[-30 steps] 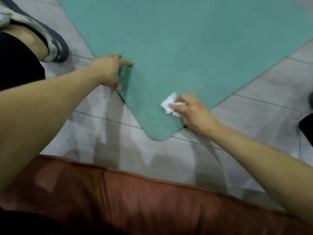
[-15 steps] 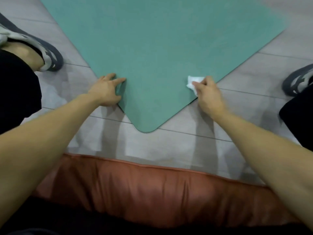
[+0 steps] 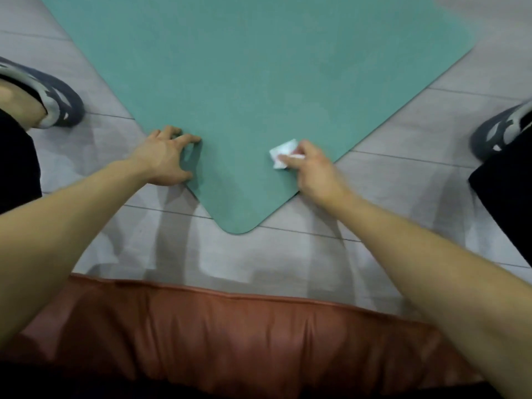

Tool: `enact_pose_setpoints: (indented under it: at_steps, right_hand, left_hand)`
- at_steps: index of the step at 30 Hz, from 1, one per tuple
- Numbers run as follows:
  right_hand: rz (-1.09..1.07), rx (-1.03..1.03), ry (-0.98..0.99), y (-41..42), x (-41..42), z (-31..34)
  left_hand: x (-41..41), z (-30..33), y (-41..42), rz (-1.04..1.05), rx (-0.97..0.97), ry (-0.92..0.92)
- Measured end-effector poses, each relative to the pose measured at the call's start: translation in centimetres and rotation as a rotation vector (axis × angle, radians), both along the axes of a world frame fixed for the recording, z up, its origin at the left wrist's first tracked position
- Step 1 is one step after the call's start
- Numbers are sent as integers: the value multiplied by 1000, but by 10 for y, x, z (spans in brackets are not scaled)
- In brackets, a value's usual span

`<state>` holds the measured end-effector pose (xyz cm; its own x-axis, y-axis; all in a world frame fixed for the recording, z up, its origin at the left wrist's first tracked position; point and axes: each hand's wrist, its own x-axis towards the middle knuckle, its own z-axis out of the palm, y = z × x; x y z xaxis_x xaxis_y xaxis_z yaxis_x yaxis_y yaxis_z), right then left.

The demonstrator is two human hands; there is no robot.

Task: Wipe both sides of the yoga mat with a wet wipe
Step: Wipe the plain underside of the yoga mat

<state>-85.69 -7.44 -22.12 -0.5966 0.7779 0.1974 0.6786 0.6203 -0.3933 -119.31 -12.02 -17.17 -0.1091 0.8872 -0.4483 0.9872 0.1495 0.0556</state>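
A teal yoga mat [image 3: 253, 70] lies flat on the grey floor, one rounded corner pointing toward me. My left hand [image 3: 164, 159] rests on the mat's left edge, its arched fingertips on the mat and the thumb at the rim. My right hand [image 3: 313, 171] sits on the mat near its right edge and pinches a small crumpled white wet wipe [image 3: 283, 154] against the surface. Only the mat's upper face shows.
A reddish-brown cushioned seat edge [image 3: 230, 335] runs across the bottom. My feet in dark grey shoes stand on the floor, the left shoe [image 3: 57, 102] beside the mat and the right shoe [image 3: 501, 128] at the frame's right. Grey floor planks [image 3: 288, 260] surround the mat.
My right hand slid the wipe from near the corner up along the right edge, then back left onto the mat. My left hand stayed at the left edge.
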Motion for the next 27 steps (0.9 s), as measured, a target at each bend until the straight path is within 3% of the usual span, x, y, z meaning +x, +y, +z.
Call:
enact_pose_setpoints:
  at_steps: [3,5,10,12,14,17,19,21,23,26,27]
  right_hand:
    - [-546,-138,17,66,45,2]
    - [-591,-144,67,56,21,-2]
    - [386,-224,34,-67,-111,0]
    - [542,-155,-24,-67,-113,-2]
    - [417,-118,-4,-30,-92,-2]
    - [-148,2,-19,62,-35,-3]
    - [-474,-30,-26,104,-7,2]
    - [-562,-73,50,100,-22,1]
    - [-382,-96,114,51,-73,-1]
    - [446,-120,44,-49,-134,-3]
    - [568,-98,0,-52,-134,-7]
  left_hand:
    - [-1,1,-2,-7,6,-1]
    - [-4,2,-1,1,6,-9]
    - [-6,1,3,-2,33,-25]
    - [-10,-2,3,-10,41,-26]
    - [-12,-4,2,-13,43,-18]
    - [-9,-5,2,-12,47,-14]
    - [-7,-6,2,-4,54,-14]
    - [-7,-6,0,4,58,-15]
    - [-8,-6,0,12,53,-12]
    - [-11,-8,2,-8,55,-8]
    - [-12,-10,3,-11,59,-10]
